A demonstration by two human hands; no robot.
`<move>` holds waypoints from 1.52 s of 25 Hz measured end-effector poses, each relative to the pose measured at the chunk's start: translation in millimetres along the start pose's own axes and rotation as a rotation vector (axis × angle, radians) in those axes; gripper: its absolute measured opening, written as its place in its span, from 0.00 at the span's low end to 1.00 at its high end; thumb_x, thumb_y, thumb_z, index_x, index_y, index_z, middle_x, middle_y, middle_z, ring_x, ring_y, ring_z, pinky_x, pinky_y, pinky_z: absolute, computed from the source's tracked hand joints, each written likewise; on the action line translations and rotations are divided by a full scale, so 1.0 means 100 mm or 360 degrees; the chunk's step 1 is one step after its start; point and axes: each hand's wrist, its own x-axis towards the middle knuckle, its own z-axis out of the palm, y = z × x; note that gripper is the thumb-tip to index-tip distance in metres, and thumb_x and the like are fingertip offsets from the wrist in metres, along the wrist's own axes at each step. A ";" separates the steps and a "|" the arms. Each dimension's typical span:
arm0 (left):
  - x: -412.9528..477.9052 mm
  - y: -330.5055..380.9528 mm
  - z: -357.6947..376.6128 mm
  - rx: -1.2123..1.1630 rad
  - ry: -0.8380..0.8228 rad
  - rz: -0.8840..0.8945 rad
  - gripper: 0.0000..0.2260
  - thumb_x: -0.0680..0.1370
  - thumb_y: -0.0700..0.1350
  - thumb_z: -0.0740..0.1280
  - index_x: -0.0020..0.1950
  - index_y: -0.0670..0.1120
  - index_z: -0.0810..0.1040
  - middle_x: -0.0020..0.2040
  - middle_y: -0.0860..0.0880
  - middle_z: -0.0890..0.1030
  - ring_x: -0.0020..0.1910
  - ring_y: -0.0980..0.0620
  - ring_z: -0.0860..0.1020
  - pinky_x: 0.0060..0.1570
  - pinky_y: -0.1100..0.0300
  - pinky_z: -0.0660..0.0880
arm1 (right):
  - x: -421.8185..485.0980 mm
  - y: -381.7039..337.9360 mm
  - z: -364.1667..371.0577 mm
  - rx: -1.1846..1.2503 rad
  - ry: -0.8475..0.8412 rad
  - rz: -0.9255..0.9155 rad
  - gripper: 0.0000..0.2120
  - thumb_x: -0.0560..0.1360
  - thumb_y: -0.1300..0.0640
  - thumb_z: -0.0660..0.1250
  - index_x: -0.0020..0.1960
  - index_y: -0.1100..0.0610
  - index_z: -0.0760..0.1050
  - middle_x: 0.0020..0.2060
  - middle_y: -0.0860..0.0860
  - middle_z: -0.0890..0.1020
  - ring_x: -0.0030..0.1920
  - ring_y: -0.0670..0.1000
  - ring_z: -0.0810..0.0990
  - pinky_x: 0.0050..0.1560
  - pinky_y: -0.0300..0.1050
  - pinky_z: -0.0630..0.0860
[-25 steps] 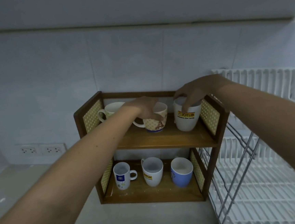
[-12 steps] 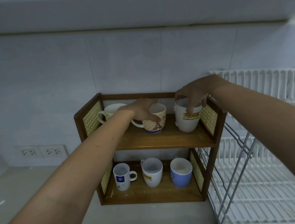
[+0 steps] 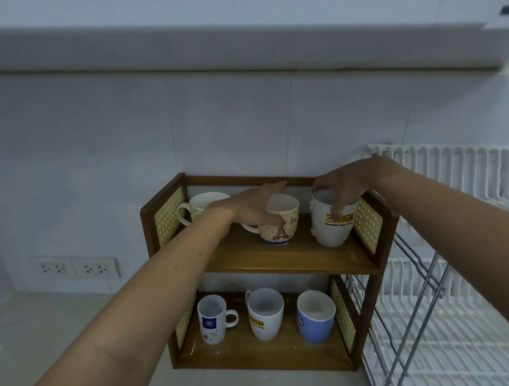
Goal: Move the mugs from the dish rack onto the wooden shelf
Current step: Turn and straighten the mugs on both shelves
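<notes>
Two-tier brown wooden shelf with woven cane side panels [image 3: 253, 262] sits centre frame on a pale smooth counter [image 3: 43, 328], against a white tiled wall [image 3: 90, 161].

Left hand [image 3: 248, 207], centre frame, is curled around the cream ceramic mug with Eiffel Tower print and blue base [image 3: 280, 226] on the upper tier: thumb low on the near side, fingers over the far rim. The mug stands upright, base on the board.

Right hand [image 3: 346, 181], centre right, grips the tall white glossy mug with yellow Jotun label [image 3: 333, 226] by the rim, thumb on the near wall and fingers at the far rim. This mug is tilted; can't tell whether its base is fully down.

Far left of the upper tier: wide cream mug with rounded handle [image 3: 199, 205], partly hidden by the left wrist.

Lower tier, left to right, all upright: narrow white mug with blue logo [image 3: 213, 321], white tapered mug with yellow label [image 3: 265, 313], blue mug with white inside [image 3: 316, 316].

Right edge: white coated-wire dish rack with metal struts [image 3: 457, 313], no mugs seen on the visible part. Lower left on the wall: two white plastic sockets [image 3: 75, 267].
</notes>
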 end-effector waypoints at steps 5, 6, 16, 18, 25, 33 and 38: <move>-0.36 -0.26 -0.54 0.0371 0.0138 -0.0425 0.36 0.73 0.69 0.58 0.76 0.56 0.54 0.77 0.51 0.59 0.74 0.47 0.60 0.70 0.46 0.60 | -0.07 -0.15 0.07 0.0352 0.0303 -0.0140 0.43 0.70 0.34 0.65 0.76 0.45 0.47 0.77 0.48 0.55 0.74 0.55 0.59 0.69 0.51 0.60; -0.42 -0.31 -0.60 0.0606 0.0029 -0.0562 0.36 0.72 0.69 0.59 0.76 0.55 0.54 0.77 0.50 0.61 0.73 0.46 0.62 0.69 0.47 0.62 | -0.04 -0.23 0.08 0.0373 0.0452 -0.0219 0.39 0.72 0.35 0.64 0.76 0.46 0.50 0.77 0.48 0.56 0.74 0.55 0.59 0.68 0.50 0.60; -0.63 -0.32 -0.33 0.0543 0.0205 -0.0566 0.32 0.77 0.52 0.64 0.77 0.48 0.54 0.76 0.43 0.62 0.72 0.43 0.65 0.67 0.50 0.66 | 0.10 -0.80 0.36 0.0341 0.0769 -0.0191 0.31 0.74 0.38 0.60 0.72 0.52 0.62 0.70 0.54 0.69 0.68 0.57 0.68 0.67 0.57 0.65; -0.85 -0.26 0.03 0.0484 0.0707 -0.0254 0.26 0.77 0.48 0.64 0.73 0.46 0.63 0.72 0.43 0.69 0.69 0.44 0.68 0.67 0.49 0.68 | -0.08 -1.01 0.70 0.0462 0.1373 -0.0368 0.21 0.74 0.47 0.63 0.64 0.55 0.72 0.61 0.55 0.77 0.60 0.58 0.74 0.57 0.55 0.74; -1.48 -0.67 1.26 0.0572 0.0204 0.0333 0.12 0.76 0.42 0.65 0.59 0.48 0.78 0.54 0.47 0.81 0.53 0.48 0.79 0.50 0.55 0.77 | -0.25 -1.47 2.11 0.0674 0.0990 -0.0477 0.06 0.75 0.54 0.62 0.46 0.53 0.77 0.40 0.50 0.82 0.42 0.52 0.80 0.35 0.45 0.75; -0.98 -1.27 1.42 0.0533 -0.0737 -0.0272 0.33 0.74 0.34 0.66 0.74 0.58 0.61 0.75 0.48 0.63 0.72 0.44 0.63 0.67 0.48 0.68 | 0.82 -1.57 2.11 0.0311 0.0112 -0.0066 0.35 0.71 0.37 0.63 0.73 0.50 0.57 0.68 0.56 0.69 0.66 0.59 0.68 0.63 0.55 0.69; -0.86 -1.28 1.41 0.0567 -0.0671 -0.0444 0.25 0.76 0.43 0.68 0.71 0.56 0.67 0.70 0.47 0.70 0.67 0.44 0.70 0.61 0.51 0.72 | 1.01 -1.57 2.12 0.0360 -0.0036 -0.0175 0.40 0.66 0.43 0.73 0.72 0.51 0.59 0.62 0.56 0.74 0.59 0.58 0.74 0.55 0.53 0.76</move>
